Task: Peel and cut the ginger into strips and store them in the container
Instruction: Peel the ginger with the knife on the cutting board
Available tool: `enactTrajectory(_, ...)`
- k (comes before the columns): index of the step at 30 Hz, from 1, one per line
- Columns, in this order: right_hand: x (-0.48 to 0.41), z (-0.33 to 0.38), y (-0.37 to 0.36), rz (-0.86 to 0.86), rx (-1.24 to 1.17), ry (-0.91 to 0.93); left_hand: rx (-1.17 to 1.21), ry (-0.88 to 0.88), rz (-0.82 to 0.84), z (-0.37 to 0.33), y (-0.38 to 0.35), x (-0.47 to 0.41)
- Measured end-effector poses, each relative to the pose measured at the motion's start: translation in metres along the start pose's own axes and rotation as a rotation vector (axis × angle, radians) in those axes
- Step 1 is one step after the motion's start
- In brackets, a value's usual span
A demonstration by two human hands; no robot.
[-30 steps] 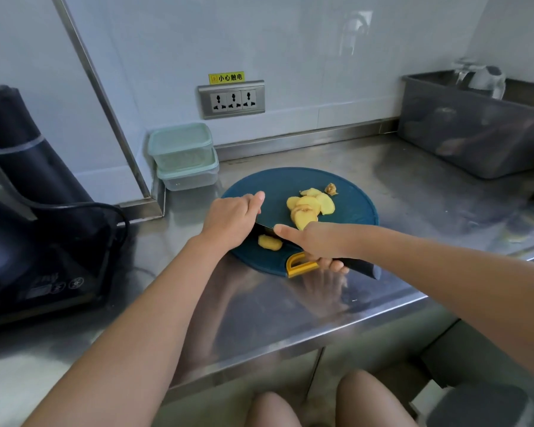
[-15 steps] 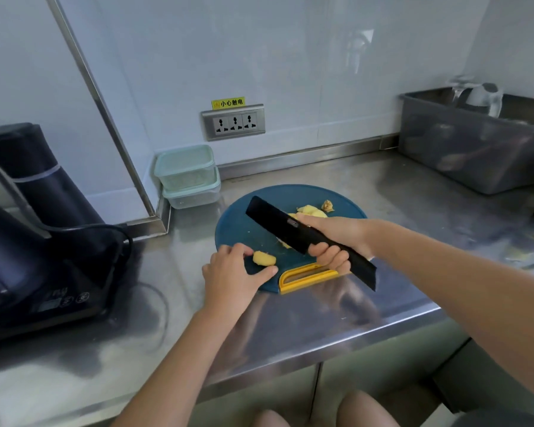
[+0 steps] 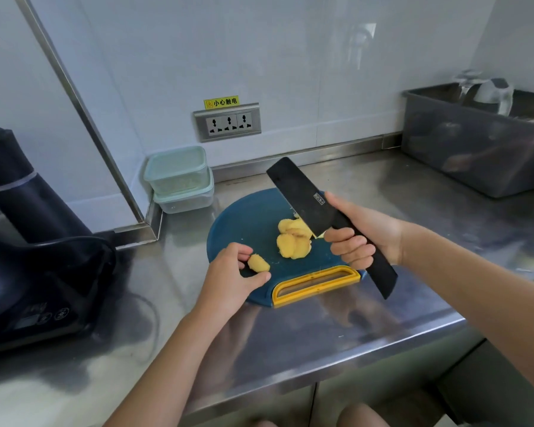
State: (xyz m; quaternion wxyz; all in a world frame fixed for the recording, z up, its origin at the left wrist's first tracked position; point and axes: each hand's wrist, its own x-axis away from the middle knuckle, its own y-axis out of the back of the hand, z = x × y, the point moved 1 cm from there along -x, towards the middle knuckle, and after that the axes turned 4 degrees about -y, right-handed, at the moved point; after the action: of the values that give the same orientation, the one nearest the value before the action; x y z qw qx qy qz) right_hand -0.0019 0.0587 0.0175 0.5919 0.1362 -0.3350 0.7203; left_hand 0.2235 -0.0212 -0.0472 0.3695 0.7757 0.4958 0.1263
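Ginger apparently peeled and sliced, strips and storing outstanding: left grip pinched one oval yellow ginger slice, right grip clasped a black broad-bladed knife, heaped slices lay between them.

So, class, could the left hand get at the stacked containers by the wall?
Probably yes: nothing stands between the left hand and the stacked containers, though it holds a ginger piece it should drop first.
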Motion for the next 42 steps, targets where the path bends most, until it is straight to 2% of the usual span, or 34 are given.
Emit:
enactTrajectory(5,0.003,-0.012,-0.029,-0.314,0.342,-0.009,0.001,0.002,-0.018,-0.003,0.002,0.001)
enactTrajectory(8,-0.009,-0.029,-0.051,-0.392,0.462,-0.092,0.024,0.032,-0.017,-0.008,0.005,0.000)
enactTrajectory(12,-0.022,-0.041,-0.065,-0.367,0.481,-0.137,0.068,0.046,-0.096,-0.015,0.008,0.001)
enactTrajectory(15,-0.026,-0.041,-0.065,-0.365,0.491,-0.146,0.223,0.111,-0.172,-0.014,0.009,0.002)
enactTrajectory(18,-0.027,-0.040,-0.065,-0.386,0.519,-0.169,0.357,0.213,-0.126,-0.003,0.009,0.000)
enactTrajectory(21,-0.027,-0.040,-0.063,-0.389,0.539,-0.171,0.626,0.275,-0.068,0.004,0.008,-0.003)
enactTrajectory(23,-0.026,-0.038,-0.062,-0.380,0.539,-0.191,0.686,0.304,-0.034,0.006,0.009,-0.006)
enactTrajectory(26,-0.026,-0.036,-0.061,-0.371,0.564,-0.209,0.679,0.329,0.022,0.004,0.010,-0.013)
enactTrajectory(30,-0.026,-0.034,-0.061,-0.360,0.557,-0.218,0.526,0.309,0.072,0.000,0.013,-0.020)
enactTrajectory(34,-0.026,-0.034,-0.060,-0.366,0.573,-0.209,0.515,0.336,0.153,-0.001,0.018,-0.022)
enactTrajectory(42,-0.028,-0.033,-0.060,-0.364,0.586,-0.198,0.470,0.257,0.123,0.001,0.017,-0.017)
